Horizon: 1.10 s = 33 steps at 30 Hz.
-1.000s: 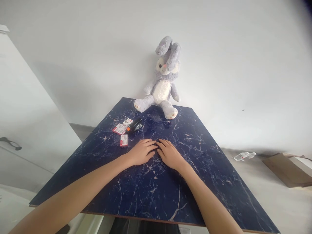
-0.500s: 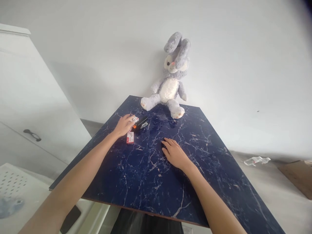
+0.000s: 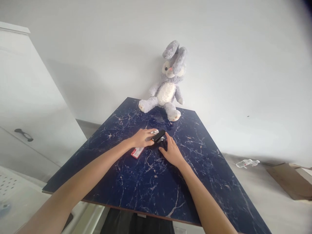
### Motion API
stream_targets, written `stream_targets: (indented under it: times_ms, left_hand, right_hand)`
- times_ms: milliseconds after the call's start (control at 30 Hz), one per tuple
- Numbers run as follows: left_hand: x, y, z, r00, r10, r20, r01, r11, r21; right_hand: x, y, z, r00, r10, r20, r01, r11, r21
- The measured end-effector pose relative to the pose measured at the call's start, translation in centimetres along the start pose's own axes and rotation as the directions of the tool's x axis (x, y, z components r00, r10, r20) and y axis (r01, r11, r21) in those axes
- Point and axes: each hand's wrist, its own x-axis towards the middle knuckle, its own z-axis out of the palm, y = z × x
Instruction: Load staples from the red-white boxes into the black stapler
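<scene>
Black oblong stapler-like object lies near the middle of the table, between the person's two hands, its length slanting up toward the right. The left forearm runs in from the lower left corner, stretched forward and angled to the right, and the left hand is palm down at its end. The right forearm rises from the lower right and leans inward, so the right hand points away from the body and slightly left.

Beneath them is a dark blue tabletop with white marble-like veins. At its far edge sits a grey plush rabbit with a cream belly, before a plain pale wall. A white cabinet with a dark handle stands to the left; on the floor at right are a clear plastic bottle and a brown cardboard box.

The left hand's fingers reach over a small white box, the thumb by the black object's left end; whether they grip is unclear. A flat red-and-white box lies just below that hand. The right hand is loosely spread, fingertips at the black object's right end, thumb held apart.
</scene>
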Motion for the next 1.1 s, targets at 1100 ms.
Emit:
stream_targets:
  times_ms: [1100]
  left_hand:
    - [-5.3, 4.7, -2.0, 0.952, -0.27, 0.144, 0.302, 0.751, -0.587]
  right_hand:
    - [-0.2, 0.4, -7.1, 0.974, 0.061, -0.219, 0.01, 0.951, 0.308]
